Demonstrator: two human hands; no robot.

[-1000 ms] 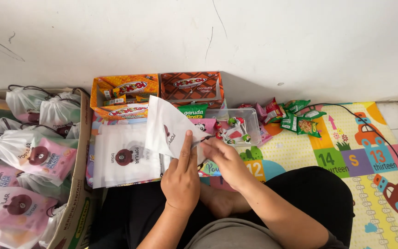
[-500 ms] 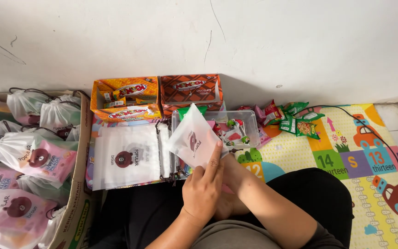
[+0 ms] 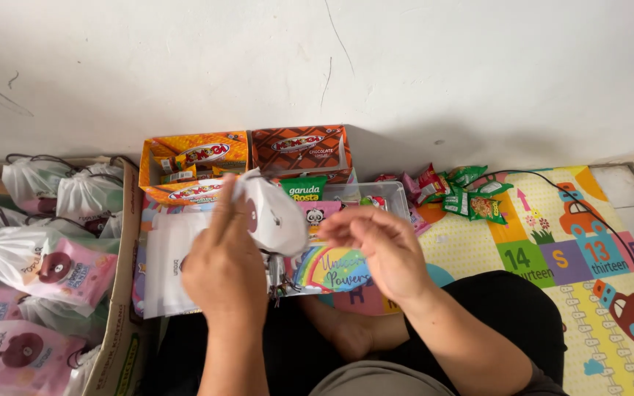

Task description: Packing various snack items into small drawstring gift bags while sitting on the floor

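Centrally, left hand (image 3: 223, 268) grips a small white drawstring pouch (image 3: 273, 214).
Right hand (image 3: 381, 249) hovers just beside it, fingers loosely curled, holding nothing, above a clear plastic tub (image 3: 394, 195).

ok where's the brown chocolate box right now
In the head view, the brown box stands against the wall, just right of the orange box and behind the clear plastic tub.

Bare forearms, black trousers (image 3: 493, 308), grey top (image 3: 361, 378) (hem only)
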